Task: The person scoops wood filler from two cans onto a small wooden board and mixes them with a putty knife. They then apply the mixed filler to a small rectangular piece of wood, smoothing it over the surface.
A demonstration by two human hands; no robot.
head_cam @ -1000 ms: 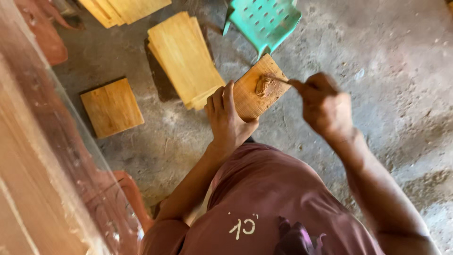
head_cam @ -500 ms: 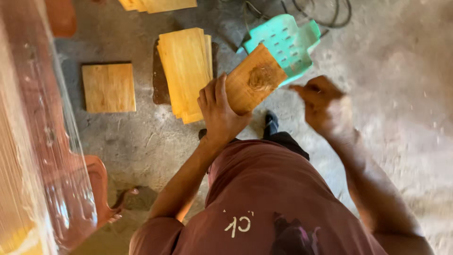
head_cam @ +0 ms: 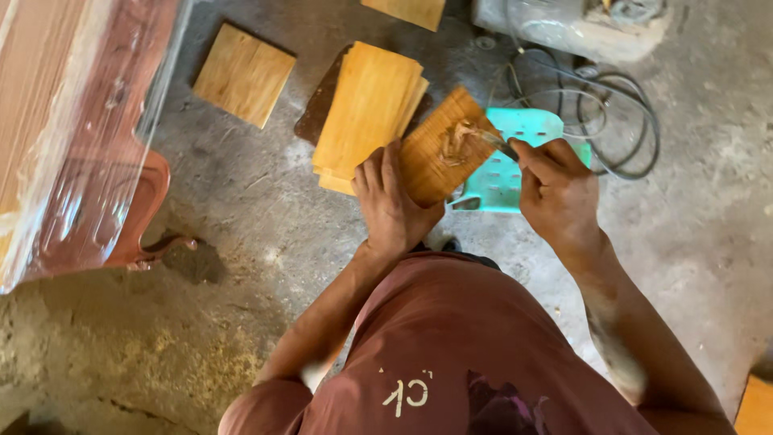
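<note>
My left hand (head_cam: 390, 201) grips a small rectangular wooden board (head_cam: 439, 157) by its lower edge and holds it tilted above the floor. A blob of brown putty (head_cam: 456, 141) lies on the board's upper face. My right hand (head_cam: 555, 189) pinches a thin putty knife (head_cam: 493, 138) whose tip rests in that blob. Just left of the held board, a stack of yellow wooden boards (head_cam: 366, 113) lies on a dark plate on the concrete floor.
A turquoise plastic stool (head_cam: 507, 173) stands under my right hand. A single board (head_cam: 243, 74) lies at upper left, another board (head_cam: 407, 10) at the top edge. Black cable (head_cam: 628, 121) coils beside a grey machine (head_cam: 564, 24). Plastic-wrapped wooden furniture (head_cam: 72, 129) fills the left.
The view has shifted, so the stack and stool sit lower and more central. The right hand has moved in and the knife tip now touches the putty on the board.
</note>
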